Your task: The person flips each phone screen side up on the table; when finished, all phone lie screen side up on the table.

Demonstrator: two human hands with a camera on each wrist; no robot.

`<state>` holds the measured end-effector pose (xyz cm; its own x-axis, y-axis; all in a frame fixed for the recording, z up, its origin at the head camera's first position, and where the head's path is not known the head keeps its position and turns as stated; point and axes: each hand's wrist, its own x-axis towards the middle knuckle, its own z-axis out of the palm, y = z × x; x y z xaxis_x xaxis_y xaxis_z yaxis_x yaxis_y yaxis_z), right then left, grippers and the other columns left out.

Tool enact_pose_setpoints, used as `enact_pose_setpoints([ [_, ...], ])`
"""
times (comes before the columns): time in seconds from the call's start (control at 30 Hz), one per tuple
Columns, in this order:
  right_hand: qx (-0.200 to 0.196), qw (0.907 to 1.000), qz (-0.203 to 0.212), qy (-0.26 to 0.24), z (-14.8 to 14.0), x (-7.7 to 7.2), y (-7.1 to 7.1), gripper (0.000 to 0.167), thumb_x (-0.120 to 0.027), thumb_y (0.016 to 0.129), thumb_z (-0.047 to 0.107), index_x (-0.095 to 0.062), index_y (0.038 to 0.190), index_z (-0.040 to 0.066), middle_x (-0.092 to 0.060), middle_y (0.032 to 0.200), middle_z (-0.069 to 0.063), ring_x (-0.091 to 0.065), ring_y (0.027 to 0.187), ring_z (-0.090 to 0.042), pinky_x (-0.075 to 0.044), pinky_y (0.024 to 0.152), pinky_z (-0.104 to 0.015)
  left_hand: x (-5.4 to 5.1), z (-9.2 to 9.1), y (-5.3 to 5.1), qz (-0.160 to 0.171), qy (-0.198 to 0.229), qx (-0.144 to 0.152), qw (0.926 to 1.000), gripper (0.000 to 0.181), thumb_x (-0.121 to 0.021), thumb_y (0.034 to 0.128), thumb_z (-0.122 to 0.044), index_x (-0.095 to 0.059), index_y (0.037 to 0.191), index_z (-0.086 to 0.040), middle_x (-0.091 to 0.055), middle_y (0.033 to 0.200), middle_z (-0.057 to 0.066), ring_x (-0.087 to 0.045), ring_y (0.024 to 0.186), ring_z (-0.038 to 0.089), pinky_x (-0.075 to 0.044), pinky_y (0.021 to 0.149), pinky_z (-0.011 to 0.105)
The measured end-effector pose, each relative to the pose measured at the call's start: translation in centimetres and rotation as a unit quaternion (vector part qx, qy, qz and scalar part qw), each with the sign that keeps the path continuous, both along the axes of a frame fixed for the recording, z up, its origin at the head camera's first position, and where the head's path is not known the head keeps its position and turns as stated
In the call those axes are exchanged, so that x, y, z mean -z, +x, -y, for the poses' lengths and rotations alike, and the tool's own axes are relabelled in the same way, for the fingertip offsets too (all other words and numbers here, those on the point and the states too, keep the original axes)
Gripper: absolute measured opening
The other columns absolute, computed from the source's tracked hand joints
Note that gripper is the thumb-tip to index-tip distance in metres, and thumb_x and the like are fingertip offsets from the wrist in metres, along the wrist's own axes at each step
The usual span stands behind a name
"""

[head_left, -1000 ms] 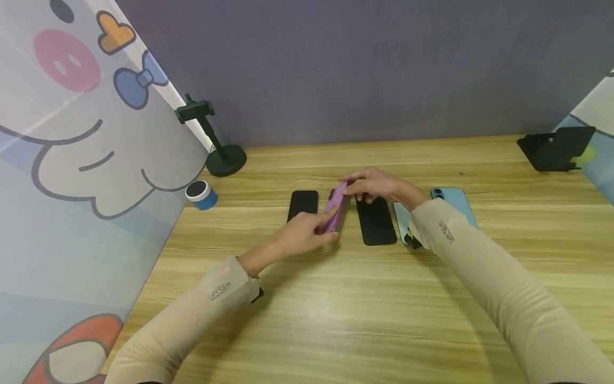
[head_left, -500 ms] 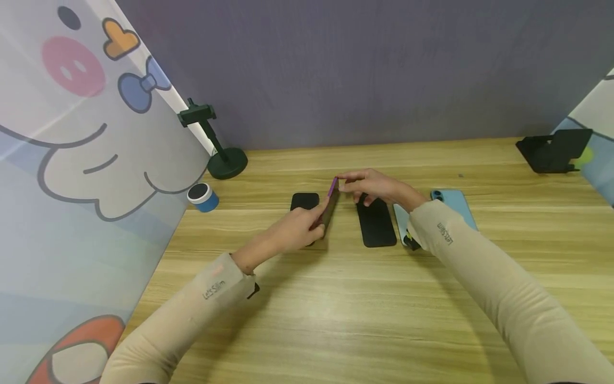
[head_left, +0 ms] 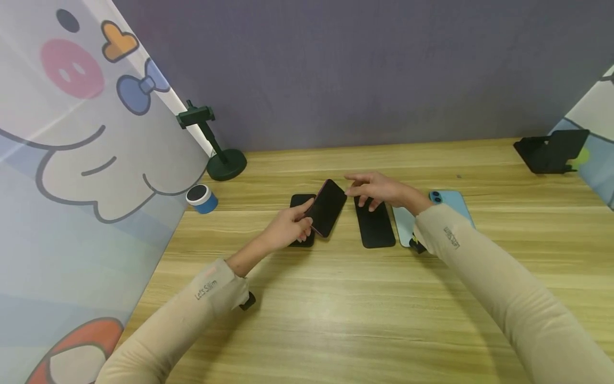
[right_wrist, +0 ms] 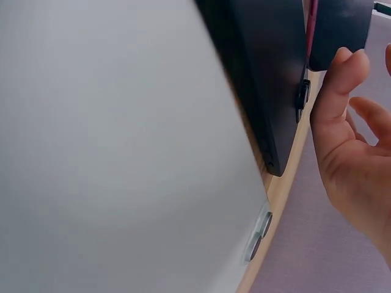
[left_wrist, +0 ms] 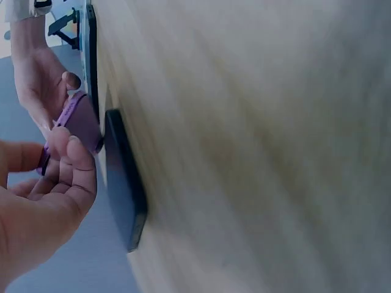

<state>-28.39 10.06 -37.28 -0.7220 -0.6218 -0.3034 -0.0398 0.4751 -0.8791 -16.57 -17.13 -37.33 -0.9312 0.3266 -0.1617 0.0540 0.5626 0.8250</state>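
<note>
Pinching purple-backed smartphone (head_left: 331, 207) in left hand (head_left: 287, 226); right hand (head_left: 379, 191) loosely spread, gripping nothing, black smartphone (head_left: 376, 229) beneath it.

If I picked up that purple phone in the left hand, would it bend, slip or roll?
It probably won't bend: the purple phone looks straight, though the left hand pinches it by one side. Its smooth dark face might be slippery. Laid flat, such a thin slab would likely slide, not roll.
</note>
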Motion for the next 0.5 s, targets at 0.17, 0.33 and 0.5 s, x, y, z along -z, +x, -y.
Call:
enact_pose_setpoints([
  [0.17, -0.007, 0.9999, 0.000, 0.011, 0.05, 0.30, 0.09, 0.071, -0.055, 0.104, 0.034, -0.018, 0.162, 0.019, -0.044, 0.149, -0.018, -0.063, 0.094, -0.030, -0.057, 0.064, -0.038, 0.51, 0.19, -0.05, 0.050, 0.099, -0.049, 0.9926, 0.059, -0.048, 0.1055, -0.016, -0.026, 0.160, -0.012, -0.062, 0.078, 0.005, -0.060, 0.068, 0.016, -0.055, 0.069, 0.028],
  [0.33, -0.011, 0.9999, 0.001, 0.013, 0.38, 0.29, 0.22, 0.071, -0.054, 0.104, 0.034, -0.017, 0.163, 0.017, -0.045, 0.148, -0.019, -0.064, 0.093, -0.030, -0.059, 0.065, -0.039, 0.33, 0.02, -0.01, 0.055, 0.158, -0.067, 0.9837, 0.060, -0.048, 0.1051, -0.013, -0.024, 0.160, -0.012, -0.062, 0.078, 0.006, -0.060, 0.067, 0.016, -0.053, 0.069, 0.027],
  [0.5, -0.010, 0.9999, -0.002, -0.005, 0.61, 0.11, 0.37, 0.073, -0.056, 0.103, 0.039, -0.021, 0.162, 0.016, -0.047, 0.148, -0.017, -0.064, 0.093, -0.029, -0.059, 0.065, -0.038, 0.05, -0.45, 0.08, 0.058, 0.185, -0.053, 0.9795, 0.062, -0.048, 0.1051, -0.012, -0.020, 0.161, -0.011, -0.063, 0.080, 0.011, -0.061, 0.067, 0.017, -0.054, 0.069, 0.027],
])
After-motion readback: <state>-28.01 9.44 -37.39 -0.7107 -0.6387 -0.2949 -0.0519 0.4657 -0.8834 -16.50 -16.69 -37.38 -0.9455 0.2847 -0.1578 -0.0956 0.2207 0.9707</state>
